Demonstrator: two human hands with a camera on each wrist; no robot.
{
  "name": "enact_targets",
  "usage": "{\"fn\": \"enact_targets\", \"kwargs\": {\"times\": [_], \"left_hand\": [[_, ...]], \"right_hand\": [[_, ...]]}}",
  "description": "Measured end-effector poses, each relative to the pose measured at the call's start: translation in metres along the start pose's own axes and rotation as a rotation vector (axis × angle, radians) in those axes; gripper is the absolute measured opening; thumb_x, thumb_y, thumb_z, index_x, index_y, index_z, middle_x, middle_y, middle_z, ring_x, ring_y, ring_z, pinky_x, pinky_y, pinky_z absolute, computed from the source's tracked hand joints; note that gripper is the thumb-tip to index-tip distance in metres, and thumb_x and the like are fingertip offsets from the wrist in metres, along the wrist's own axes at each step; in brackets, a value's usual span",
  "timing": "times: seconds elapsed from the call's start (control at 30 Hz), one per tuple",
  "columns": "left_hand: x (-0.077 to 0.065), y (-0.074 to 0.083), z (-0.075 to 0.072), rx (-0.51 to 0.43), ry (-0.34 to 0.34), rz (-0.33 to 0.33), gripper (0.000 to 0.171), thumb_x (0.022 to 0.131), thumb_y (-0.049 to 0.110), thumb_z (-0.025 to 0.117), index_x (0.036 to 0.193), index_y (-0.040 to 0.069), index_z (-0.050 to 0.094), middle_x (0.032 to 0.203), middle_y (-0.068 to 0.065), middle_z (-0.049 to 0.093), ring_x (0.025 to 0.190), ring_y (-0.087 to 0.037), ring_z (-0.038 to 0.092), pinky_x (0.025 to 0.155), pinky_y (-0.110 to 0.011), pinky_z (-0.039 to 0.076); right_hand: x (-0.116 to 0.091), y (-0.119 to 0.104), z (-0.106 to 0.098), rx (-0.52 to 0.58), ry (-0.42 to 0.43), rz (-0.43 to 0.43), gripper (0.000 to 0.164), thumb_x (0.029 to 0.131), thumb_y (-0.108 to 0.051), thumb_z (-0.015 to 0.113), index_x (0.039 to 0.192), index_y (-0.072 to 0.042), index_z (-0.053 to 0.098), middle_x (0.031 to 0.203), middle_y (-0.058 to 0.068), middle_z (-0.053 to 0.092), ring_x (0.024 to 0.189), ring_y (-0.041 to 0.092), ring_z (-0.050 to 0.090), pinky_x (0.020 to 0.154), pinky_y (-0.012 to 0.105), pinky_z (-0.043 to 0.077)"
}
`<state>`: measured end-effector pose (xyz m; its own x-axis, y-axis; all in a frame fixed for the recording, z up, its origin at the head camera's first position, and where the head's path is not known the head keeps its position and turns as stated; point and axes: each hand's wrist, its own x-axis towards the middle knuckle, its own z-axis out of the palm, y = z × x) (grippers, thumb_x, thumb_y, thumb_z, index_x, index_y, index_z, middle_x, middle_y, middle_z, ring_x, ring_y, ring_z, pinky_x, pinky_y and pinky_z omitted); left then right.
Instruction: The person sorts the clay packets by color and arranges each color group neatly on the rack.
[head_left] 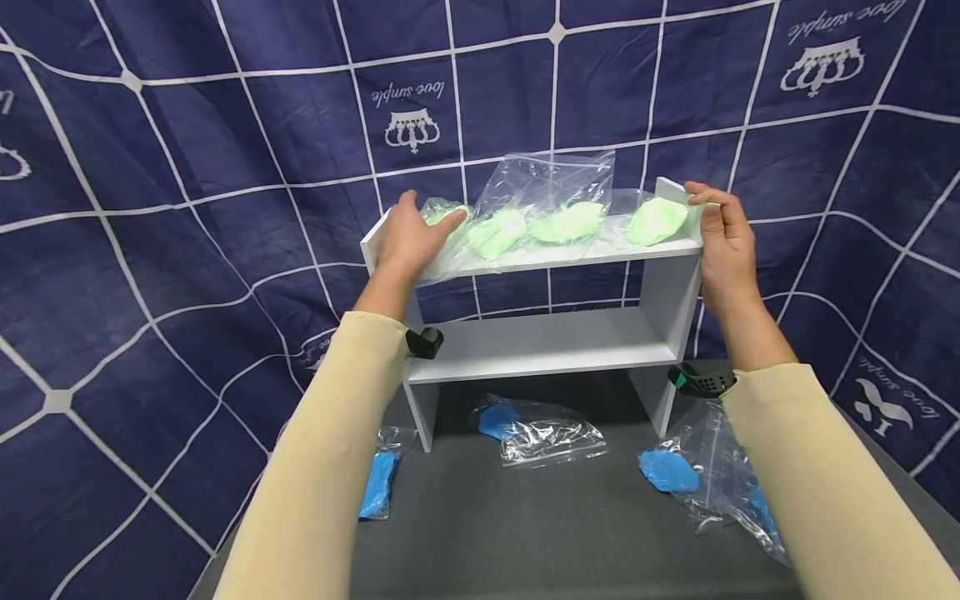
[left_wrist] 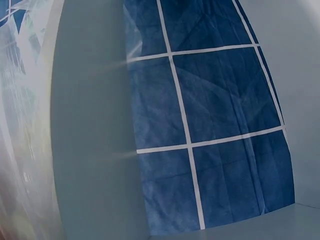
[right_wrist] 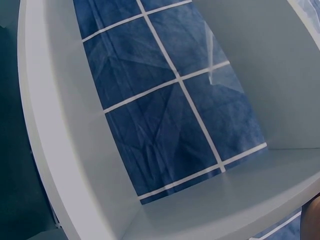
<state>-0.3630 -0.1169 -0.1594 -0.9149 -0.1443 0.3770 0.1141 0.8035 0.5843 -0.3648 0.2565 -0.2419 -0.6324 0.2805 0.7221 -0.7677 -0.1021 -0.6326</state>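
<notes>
My left hand point(head_left: 411, 237) lies at the left end of a white shelf unit point(head_left: 540, 346), on a clear zip bag with a light green piece point(head_left: 437, 215). Its thumb stretches across that bag; the other fingers are mostly hidden. With my right hand point(head_left: 726, 246) I grip the unit's raised right end, thumb in front and fingers over the edge. Between the hands, more bagged light green pieces point(head_left: 572, 222) lie along the top board, one point(head_left: 657, 221) close to my right hand. In the left wrist view, clear plastic point(left_wrist: 22, 135) hangs over the board's edge.
On the dark grey table point(head_left: 517, 533) lie bags with blue pieces: one point(head_left: 378, 479) to the left, one point(head_left: 498, 419) under the unit, others point(head_left: 669, 471) to the right. A navy curtain point(head_left: 495, 92) with white lines hangs behind. The middle shelf point(head_left: 547, 342) is white.
</notes>
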Motion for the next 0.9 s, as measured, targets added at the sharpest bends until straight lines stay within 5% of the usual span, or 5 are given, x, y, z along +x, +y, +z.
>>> {"fn": "enact_targets", "kwargs": {"times": [0.27,0.6,0.9], "left_hand": [[-0.01,0.002,-0.006,-0.059,0.142,0.089,0.073,0.094,0.049,0.062,0.154,0.019,0.034,0.155,-0.006,0.043,0.142,-0.025,0.043,0.116,-0.042,0.037],[-0.027,-0.004,-0.019,-0.089,0.471,0.413,0.039,0.098,0.022,0.06,0.135,0.012,0.059,0.135,-0.007,0.062,0.132,-0.023,0.054,0.11,-0.037,0.043],[-0.051,-0.036,-0.027,-0.166,0.622,0.53,0.039,0.093,0.018,0.059,0.13,0.009,0.063,0.136,-0.009,0.06,0.131,-0.023,0.052,0.113,-0.035,0.037]], "right_hand": [[0.0,-0.001,0.001,0.013,-0.004,-0.019,0.024,0.1,-0.025,0.046,0.103,-0.012,0.067,0.134,0.002,0.061,0.14,0.019,0.044,0.113,0.02,0.032],[0.0,-0.001,0.001,0.006,0.006,0.012,0.025,0.1,-0.026,0.046,0.104,-0.013,0.067,0.138,0.003,0.06,0.14,0.018,0.043,0.113,0.019,0.032],[-0.001,-0.002,0.001,-0.002,0.006,0.019,0.024,0.1,-0.027,0.046,0.105,-0.013,0.066,0.14,0.003,0.059,0.14,0.018,0.043,0.113,0.019,0.032]]}}
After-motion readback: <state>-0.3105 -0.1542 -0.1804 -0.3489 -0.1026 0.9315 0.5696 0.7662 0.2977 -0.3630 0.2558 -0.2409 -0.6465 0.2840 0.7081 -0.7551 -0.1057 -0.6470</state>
